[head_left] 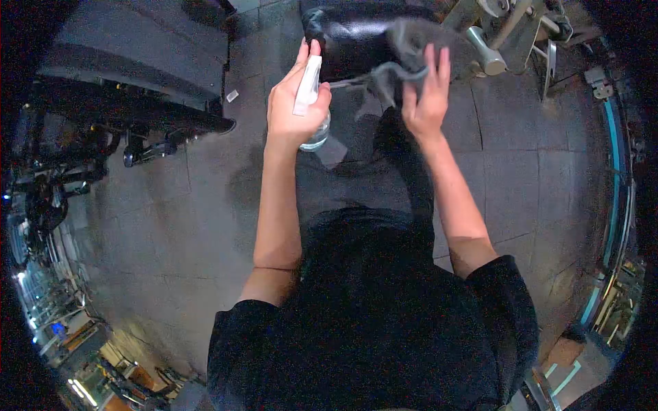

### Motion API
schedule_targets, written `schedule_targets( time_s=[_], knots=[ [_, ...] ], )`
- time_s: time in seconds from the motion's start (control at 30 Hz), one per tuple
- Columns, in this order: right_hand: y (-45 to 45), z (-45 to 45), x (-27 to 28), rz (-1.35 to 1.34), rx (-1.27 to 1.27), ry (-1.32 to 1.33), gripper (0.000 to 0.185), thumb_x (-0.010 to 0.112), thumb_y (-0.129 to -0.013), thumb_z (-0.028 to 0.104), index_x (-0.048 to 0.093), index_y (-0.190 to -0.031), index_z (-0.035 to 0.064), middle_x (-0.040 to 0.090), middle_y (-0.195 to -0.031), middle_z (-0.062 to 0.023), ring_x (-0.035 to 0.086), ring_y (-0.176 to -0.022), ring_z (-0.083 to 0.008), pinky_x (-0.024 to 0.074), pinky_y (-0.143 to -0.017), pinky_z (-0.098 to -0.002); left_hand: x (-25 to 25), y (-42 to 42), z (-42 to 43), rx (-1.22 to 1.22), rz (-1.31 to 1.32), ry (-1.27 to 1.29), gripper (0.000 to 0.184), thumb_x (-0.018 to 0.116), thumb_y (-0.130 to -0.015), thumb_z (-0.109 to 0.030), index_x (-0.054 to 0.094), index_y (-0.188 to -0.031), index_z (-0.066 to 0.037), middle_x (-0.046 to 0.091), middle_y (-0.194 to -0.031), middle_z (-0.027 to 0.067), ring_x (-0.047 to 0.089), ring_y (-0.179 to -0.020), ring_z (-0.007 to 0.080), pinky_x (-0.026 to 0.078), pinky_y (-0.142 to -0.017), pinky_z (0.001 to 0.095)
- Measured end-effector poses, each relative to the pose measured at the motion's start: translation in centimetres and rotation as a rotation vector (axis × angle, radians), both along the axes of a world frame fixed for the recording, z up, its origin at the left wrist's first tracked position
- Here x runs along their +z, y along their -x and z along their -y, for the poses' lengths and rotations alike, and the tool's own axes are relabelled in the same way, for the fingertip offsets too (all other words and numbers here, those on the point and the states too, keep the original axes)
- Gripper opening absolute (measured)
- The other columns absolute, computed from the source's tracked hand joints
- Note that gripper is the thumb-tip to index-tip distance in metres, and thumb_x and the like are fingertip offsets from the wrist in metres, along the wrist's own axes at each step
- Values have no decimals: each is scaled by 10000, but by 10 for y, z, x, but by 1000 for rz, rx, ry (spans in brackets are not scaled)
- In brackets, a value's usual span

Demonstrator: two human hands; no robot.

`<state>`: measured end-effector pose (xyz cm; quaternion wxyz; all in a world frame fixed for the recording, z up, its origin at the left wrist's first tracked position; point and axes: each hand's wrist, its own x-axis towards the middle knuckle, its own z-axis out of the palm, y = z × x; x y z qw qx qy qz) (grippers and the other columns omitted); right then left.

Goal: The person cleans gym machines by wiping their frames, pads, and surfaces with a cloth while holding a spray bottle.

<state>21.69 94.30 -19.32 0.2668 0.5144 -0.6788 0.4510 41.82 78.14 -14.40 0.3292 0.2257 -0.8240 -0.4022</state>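
Note:
My left hand [293, 103] is wrapped round a spray bottle with a white trigger head [308, 85] and a clear body, whose lower part shows below my palm. My right hand [428, 103] has a thin grey cloth [409, 41] at its fingers, smeared by motion. A loose strip of the cloth trails left toward the bottle. Beyond both hands lies a shiny black padded surface [356, 51]; the cloth overlaps its right part. Whether the cloth touches the pad cannot be made out.
Metal gym-machine parts [490, 58] stand at the upper right. Dark equipment [130, 96] fills the left side. Grey floor tiles [521, 178] lie around me, with a small white item [232, 96] on them at the upper left.

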Motion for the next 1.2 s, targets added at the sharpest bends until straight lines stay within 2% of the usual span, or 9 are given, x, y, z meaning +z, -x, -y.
schedule_targets(
  time_s=[0.17, 0.37, 0.57, 0.77, 0.87, 1.0, 1.07, 1.13, 1.2],
  knots=[
    [-50, -13, -50, -68, 127, -474, 881, 813, -757, 188, 442, -1543, 43, 425, -1608, -144, 342, -1501, -428, 341, -1209, -531, -8, -14, -2, -59, -105, 48, 696, 661, -882, 21, 451, -1544, 3, 483, -1589, 140, 690, -787, 97, 568, -733, 244],
    [-103, 33, -29, -159, 120, -380, 701, 727, -884, 304, 522, -1405, -117, 576, -1355, -271, 492, -1323, -489, 380, -1179, -523, -20, -64, -32, 98, -91, -232, 658, 706, -847, -67, 533, -1478, 11, 571, -1509, 167, 717, -886, 94, 562, -742, 267],
    [-52, -4, 4, -286, 53, -471, 477, 687, -909, 319, 638, -1280, 23, 659, -1279, -93, 590, -1250, -245, 431, -1068, -484, -56, -89, -44, 59, -129, -313, 563, 641, -949, -30, 509, -1494, 21, 529, -1551, 114, 719, -852, 133, 585, -737, 269],
    [0, -51, -13, -291, -28, -394, 481, 732, -900, 270, 618, -1300, 29, 658, -1283, -101, 607, -1245, -257, 409, -1103, -534, -51, -117, -51, 134, -35, -403, 532, 628, -930, 47, 545, -1454, 20, 585, -1501, 81, 739, -818, 142, 581, -708, 276],
    [-47, -25, -23, -24, -24, -231, 461, 712, -915, 189, 616, -1344, 49, 591, -1395, -163, 547, -1304, -364, 422, -1093, -492, -44, -115, -50, 144, -10, -299, 543, 624, -935, 41, 529, -1469, 15, 580, -1504, 86, 734, -854, 137, 593, -715, 284],
    [-78, -11, -2, 384, 102, -29, 312, 663, -987, 249, 702, -1158, -9, 742, -1065, -199, 716, -999, -356, 542, -905, -448, -29, -103, -53, 136, -69, -377, 575, 606, -924, 75, 518, -1489, 13, 515, -1559, 128, 683, -855, 94, 590, -769, 271],
    [-71, -31, 12, 802, -203, 135, 365, 607, -1062, 291, 727, -876, 0, 706, -760, -144, 639, -643, -146, 512, -633, -358, -26, -107, -50, 129, -71, -344, 568, 608, -922, 78, 525, -1481, 19, 516, -1557, 134, 687, -864, 98, 594, -776, 277],
    [-60, -50, 39, 806, -211, 601, 371, 540, -1096, 258, 737, -930, -10, 716, -778, -35, 632, -698, -127, 527, -671, -318, -22, -111, -49, 124, -75, -317, 560, 610, -921, 81, 532, -1472, 25, 516, -1555, 140, 690, -872, 101, 599, -782, 282],
    [-60, -56, 69, 788, 53, 551, 478, 573, -1053, 379, 653, -1239, -54, 700, -1161, -171, 675, -1056, -253, 527, -919, -382, -21, -115, -53, 153, -26, -329, 531, 607, -921, 80, 552, -1447, 35, 570, -1499, 150, 696, -892, 108, 598, -776, 283]
  ],
)
